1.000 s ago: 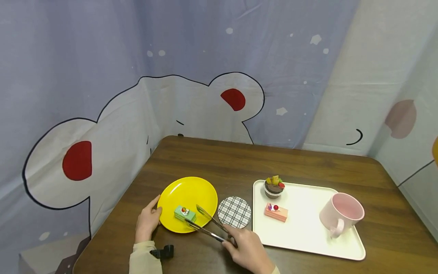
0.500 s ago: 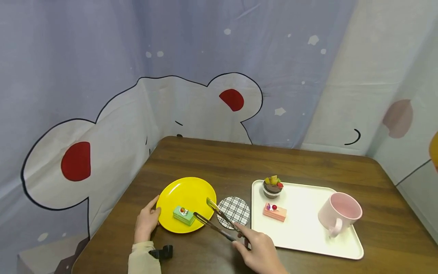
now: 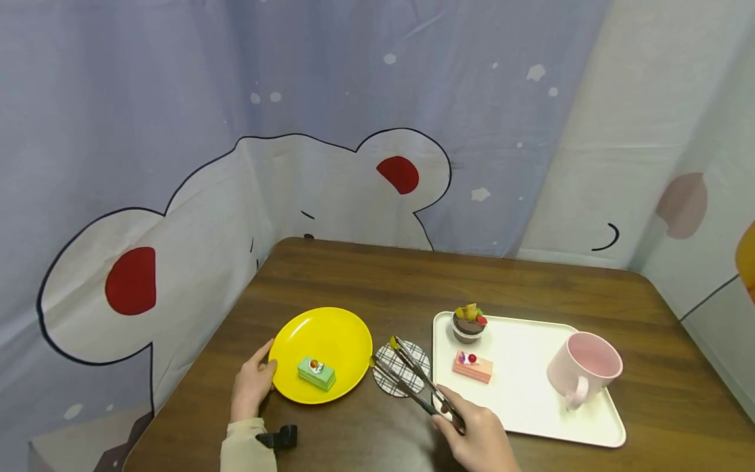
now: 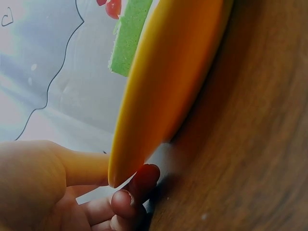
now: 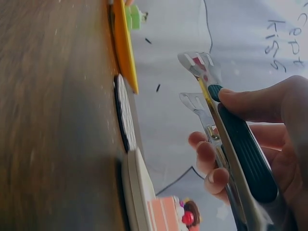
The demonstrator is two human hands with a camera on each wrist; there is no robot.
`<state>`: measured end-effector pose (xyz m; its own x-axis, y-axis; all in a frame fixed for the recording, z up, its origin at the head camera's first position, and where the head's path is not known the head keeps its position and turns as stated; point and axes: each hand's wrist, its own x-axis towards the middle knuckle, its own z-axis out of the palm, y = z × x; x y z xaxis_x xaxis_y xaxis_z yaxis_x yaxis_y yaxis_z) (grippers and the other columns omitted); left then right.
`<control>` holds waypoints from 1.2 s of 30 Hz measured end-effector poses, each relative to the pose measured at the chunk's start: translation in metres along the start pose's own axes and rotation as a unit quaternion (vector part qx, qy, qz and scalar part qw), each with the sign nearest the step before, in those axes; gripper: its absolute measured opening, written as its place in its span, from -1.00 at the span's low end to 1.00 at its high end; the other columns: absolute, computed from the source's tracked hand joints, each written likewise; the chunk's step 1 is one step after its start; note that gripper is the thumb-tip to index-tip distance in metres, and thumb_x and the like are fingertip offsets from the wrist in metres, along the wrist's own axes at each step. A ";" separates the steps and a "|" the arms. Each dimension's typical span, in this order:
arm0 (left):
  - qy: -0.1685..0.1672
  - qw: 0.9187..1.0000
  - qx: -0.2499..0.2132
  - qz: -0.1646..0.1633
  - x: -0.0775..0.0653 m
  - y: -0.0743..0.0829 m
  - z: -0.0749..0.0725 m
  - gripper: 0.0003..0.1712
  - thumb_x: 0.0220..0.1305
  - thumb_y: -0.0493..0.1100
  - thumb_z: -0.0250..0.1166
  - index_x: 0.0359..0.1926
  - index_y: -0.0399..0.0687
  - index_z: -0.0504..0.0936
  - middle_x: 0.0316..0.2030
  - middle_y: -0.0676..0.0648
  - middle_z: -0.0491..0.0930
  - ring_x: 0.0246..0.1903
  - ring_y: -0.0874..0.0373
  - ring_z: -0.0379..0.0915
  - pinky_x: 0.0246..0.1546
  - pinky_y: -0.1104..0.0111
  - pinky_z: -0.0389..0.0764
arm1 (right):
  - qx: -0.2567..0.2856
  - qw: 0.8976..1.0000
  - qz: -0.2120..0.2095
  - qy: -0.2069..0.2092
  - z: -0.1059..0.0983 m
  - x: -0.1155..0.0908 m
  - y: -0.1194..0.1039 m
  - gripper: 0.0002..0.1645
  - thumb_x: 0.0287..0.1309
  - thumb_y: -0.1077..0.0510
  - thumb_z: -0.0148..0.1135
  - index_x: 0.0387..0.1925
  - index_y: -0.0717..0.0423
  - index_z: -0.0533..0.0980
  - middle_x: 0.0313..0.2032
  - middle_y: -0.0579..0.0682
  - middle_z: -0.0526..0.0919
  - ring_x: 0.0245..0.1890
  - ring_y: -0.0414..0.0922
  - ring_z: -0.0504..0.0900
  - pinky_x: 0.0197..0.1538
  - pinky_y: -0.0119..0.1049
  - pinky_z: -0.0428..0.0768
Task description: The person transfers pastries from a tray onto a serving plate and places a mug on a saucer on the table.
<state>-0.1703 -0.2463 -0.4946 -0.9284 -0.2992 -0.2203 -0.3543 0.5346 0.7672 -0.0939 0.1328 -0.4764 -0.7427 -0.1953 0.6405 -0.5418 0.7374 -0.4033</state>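
White tray near a yellow plate; left hand pinches the plate's rim, right hand grips tongs — arms spread, empty, above the coaster. Green cake already on the plate — pink cake and cupcake still on the tray.

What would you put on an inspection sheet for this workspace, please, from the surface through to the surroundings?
Surface: brown table, wood-grained.
Job's things: green cake on the yellow plate; tongs raised over the table, arms spread, nothing seen between them.
Clutter: mug, cupcake and pink cake on the white tray; coaster between plate and tray; none of these held.
Hands: left hand pinches the plate's rim; right hand grips the tongs.
Cables: nothing seen.
Surroundings: printed cloth hanging behind the table.
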 end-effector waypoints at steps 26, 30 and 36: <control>0.000 1.000 0.011 0.002 0.001 0.001 -0.001 -0.36 0.42 -0.09 -0.04 0.47 -0.07 0.16 -0.68 0.03 0.38 -0.62 0.15 0.32 -0.49 0.33 0.26 | -0.073 0.994 0.039 0.068 -0.048 -0.023 0.057 -0.48 -0.39 0.15 0.59 -0.22 0.12 0.65 -0.65 -0.37 0.40 -0.63 -0.58 0.17 -0.59 -0.52 0.20; -0.001 1.000 0.012 0.000 0.001 0.001 -0.001 -0.36 0.42 -0.09 -0.04 0.47 -0.07 0.16 -0.68 0.03 0.38 -0.62 0.16 0.33 -0.49 0.34 0.26 | -0.094 0.991 0.069 0.065 -0.055 -0.029 0.066 -0.47 -0.43 0.15 0.60 -0.24 0.06 0.65 -0.67 -0.38 0.35 -0.64 -0.59 0.15 -0.61 -0.50 0.15; -0.001 1.000 0.006 0.000 0.001 0.001 -0.001 -0.36 0.41 -0.09 -0.04 0.47 -0.07 0.16 -0.68 0.03 0.38 -0.62 0.16 0.32 -0.48 0.34 0.27 | -0.112 0.986 0.114 0.046 -0.065 -0.039 0.076 -0.50 -0.43 0.15 0.60 -0.26 0.04 0.65 -0.66 -0.37 0.38 -0.64 -0.57 0.18 -0.60 -0.45 0.19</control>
<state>-0.1716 -0.2467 -0.4939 -0.9284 -0.2985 -0.2212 -0.3559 0.5438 0.7600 -0.0809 0.2383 -0.4893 -0.7912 0.0434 0.6101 -0.2569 0.8817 -0.3959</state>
